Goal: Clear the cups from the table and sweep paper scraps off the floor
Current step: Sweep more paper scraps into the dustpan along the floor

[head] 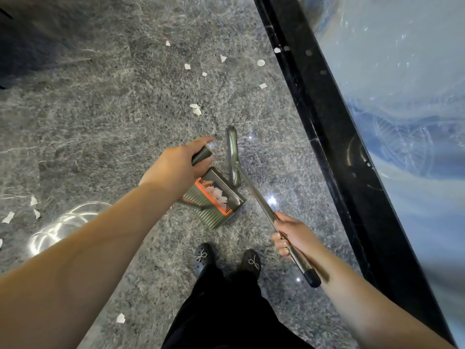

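My left hand (176,167) grips the black top of the dustpan handle (203,153). Below it the olive dustpan (214,197) with an orange comb strip sits on the floor and holds some white paper scraps. My right hand (289,235) is closed around the metal broom handle (254,195), whose narrow head (232,154) rests on the floor just right of the dustpan. White paper scraps (195,109) lie scattered on the grey stone floor ahead, with more paper scraps far left (32,201) and one scrap near my feet (120,318). No cups are in view.
A black stone border (327,137) runs diagonally along the right, with a blue patterned surface (402,96) beyond it. My black shoes (226,258) and black trousers are at the bottom centre. Bright light reflections (60,227) glare on the glossy floor at left.
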Available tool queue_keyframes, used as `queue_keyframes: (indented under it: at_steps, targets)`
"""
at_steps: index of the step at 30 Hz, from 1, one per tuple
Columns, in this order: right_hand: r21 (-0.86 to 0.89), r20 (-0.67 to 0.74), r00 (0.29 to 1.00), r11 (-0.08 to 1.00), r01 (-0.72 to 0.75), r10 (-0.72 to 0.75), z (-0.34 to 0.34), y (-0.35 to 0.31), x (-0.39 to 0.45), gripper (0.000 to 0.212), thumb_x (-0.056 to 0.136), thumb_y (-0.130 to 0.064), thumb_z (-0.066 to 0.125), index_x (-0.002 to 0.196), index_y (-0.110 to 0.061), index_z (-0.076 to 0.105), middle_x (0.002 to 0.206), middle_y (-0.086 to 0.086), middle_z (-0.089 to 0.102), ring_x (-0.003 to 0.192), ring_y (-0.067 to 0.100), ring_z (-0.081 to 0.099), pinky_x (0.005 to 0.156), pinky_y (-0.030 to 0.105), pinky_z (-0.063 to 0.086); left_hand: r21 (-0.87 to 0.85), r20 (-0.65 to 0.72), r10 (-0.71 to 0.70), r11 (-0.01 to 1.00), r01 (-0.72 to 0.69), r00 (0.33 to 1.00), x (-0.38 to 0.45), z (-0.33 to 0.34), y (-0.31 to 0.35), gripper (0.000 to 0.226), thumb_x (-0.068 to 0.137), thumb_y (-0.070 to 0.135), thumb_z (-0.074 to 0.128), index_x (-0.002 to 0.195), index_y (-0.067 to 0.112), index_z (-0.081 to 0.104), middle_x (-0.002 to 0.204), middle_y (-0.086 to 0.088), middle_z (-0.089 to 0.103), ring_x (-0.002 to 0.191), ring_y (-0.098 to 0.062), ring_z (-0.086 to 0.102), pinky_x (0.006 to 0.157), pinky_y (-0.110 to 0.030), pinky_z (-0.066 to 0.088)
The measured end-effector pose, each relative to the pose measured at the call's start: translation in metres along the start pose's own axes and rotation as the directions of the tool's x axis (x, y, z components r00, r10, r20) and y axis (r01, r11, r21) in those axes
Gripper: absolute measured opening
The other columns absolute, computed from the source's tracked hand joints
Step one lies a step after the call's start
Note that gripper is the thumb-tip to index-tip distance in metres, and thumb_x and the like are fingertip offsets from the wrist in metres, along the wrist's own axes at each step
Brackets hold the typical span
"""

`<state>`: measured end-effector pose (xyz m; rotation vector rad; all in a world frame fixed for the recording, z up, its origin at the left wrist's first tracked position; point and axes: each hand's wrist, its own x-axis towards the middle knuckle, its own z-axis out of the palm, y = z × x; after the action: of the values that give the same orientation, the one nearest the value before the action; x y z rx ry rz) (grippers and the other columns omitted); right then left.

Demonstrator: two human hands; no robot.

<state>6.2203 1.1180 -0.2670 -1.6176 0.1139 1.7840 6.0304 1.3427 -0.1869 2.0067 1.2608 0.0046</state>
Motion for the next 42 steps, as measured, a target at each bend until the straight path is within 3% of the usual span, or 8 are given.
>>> queue_keyframes:
  at_steps: [7, 11, 15, 22, 27, 32, 36, 42]
  targets:
    - [0.028, -0.035, 0.999, 0.999, 0.036, -0.035, 0.018, -0.023, -0.023, 0.039, 0.102, -0.008, 0.037, 0.134, -0.029, 0.045, 0.049, -0.002, 0.037, 0.032, 0.008, 0.034, 0.031, 0.017, 0.030, -0.047, -0.109, -0.067, 0.997, 0.062, 0.992, -0.026, -0.034, -0.038, 0.046, 0.094, 0.042, 0.059, 0.134, 0.058, 0.042, 0.076, 0.020, 0.058, 0.056, 0.001, 0.056, 0.045, -0.009, 0.035]
    - [0.025, -0.062, 0.997, 0.998, 0.056, -0.054, 0.037, -0.044, -0.027, 0.038, 0.102, -0.006, 0.037, 0.136, -0.019, 0.045, 0.052, 0.001, 0.037, 0.033, 0.008, 0.035, 0.029, 0.017, 0.029, -0.124, -0.175, -0.082, 0.990, 0.061, 0.981, -0.036, -0.058, -0.056, 0.043, 0.094, 0.043, 0.058, 0.130, 0.059, 0.041, 0.076, 0.017, 0.062, 0.059, -0.001, 0.058, 0.050, -0.019, 0.042]
    - [-0.008, -0.062, 0.995, 0.997, 0.078, -0.078, 0.060, -0.072, -0.021, 0.038, 0.103, -0.008, 0.035, 0.139, -0.017, 0.042, 0.053, 0.001, 0.036, 0.034, 0.008, 0.034, 0.031, 0.017, 0.028, -0.137, -0.238, -0.107, 0.988, 0.076, 0.965, -0.021, -0.089, -0.066, 0.042, 0.095, 0.042, 0.058, 0.133, 0.053, 0.045, 0.079, 0.022, 0.057, 0.065, 0.001, 0.056, 0.051, -0.018, 0.041]
    - [-0.049, -0.071, 0.994, 0.995, 0.085, -0.088, 0.087, -0.148, 0.016, 0.047, 0.102, -0.006, 0.036, 0.148, -0.015, 0.031, 0.055, 0.004, 0.035, 0.033, 0.008, 0.034, 0.031, 0.016, 0.028, -0.141, -0.296, -0.115, 0.987, 0.076, 0.948, 0.052, -0.141, -0.078, 0.042, 0.094, 0.041, 0.060, 0.134, 0.048, 0.049, 0.074, 0.019, 0.056, 0.052, 0.003, 0.050, 0.047, -0.015, 0.038]
    - [-0.134, -0.072, 0.993, 0.988, 0.080, -0.091, 0.097, -0.232, 0.068, 0.048, 0.102, -0.006, 0.037, 0.148, -0.018, 0.031, 0.052, 0.004, 0.036, 0.031, 0.008, 0.034, 0.031, 0.015, 0.028, -0.089, -0.259, -0.113, 0.992, 0.093, 0.959, 0.133, -0.170, -0.083, 0.042, 0.093, 0.041, 0.060, 0.134, 0.048, 0.049, 0.077, 0.021, 0.057, 0.064, 0.004, 0.053, 0.054, -0.012, 0.037]
    - [-0.226, -0.057, 0.996, 0.973, 0.050, -0.064, 0.108, -0.316, 0.123, 0.037, 0.102, -0.006, 0.037, 0.138, -0.014, 0.044, 0.060, 0.006, 0.037, 0.032, 0.009, 0.036, 0.032, 0.015, 0.029, -0.071, -0.238, -0.117, 0.992, 0.103, 0.964, 0.216, -0.199, -0.080, 0.045, 0.092, 0.039, 0.063, 0.134, 0.047, 0.050, 0.092, 0.008, 0.065, 0.070, -0.006, 0.058, 0.070, -0.023, 0.042]
    - [-0.230, -0.059, 0.997, 0.973, 0.025, -0.039, 0.121, -0.365, 0.160, 0.039, 0.102, -0.008, 0.040, 0.139, -0.019, 0.042, 0.059, 0.006, 0.040, 0.033, 0.009, 0.038, 0.033, 0.016, 0.032, -0.028, -0.206, -0.092, 0.996, 0.088, 0.974, 0.274, -0.230, -0.074, 0.042, 0.093, 0.042, 0.060, 0.134, 0.049, 0.050, 0.078, 0.020, 0.060, 0.055, 0.001, 0.054, 0.051, -0.018, 0.041]
    - [-0.227, -0.051, 0.998, 0.974, 0.025, -0.037, 0.147, -0.415, 0.202, 0.037, 0.101, -0.008, 0.041, 0.137, -0.015, 0.043, 0.059, 0.005, 0.043, 0.035, 0.009, 0.039, 0.034, 0.017, 0.033, 0.036, -0.102, -0.038, 0.998, 0.042, 0.994, 0.359, -0.275, -0.070, 0.041, 0.094, 0.041, 0.060, 0.133, 0.050, 0.049, 0.076, 0.020, 0.057, 0.051, -0.002, 0.055, 0.041, -0.013, 0.035]
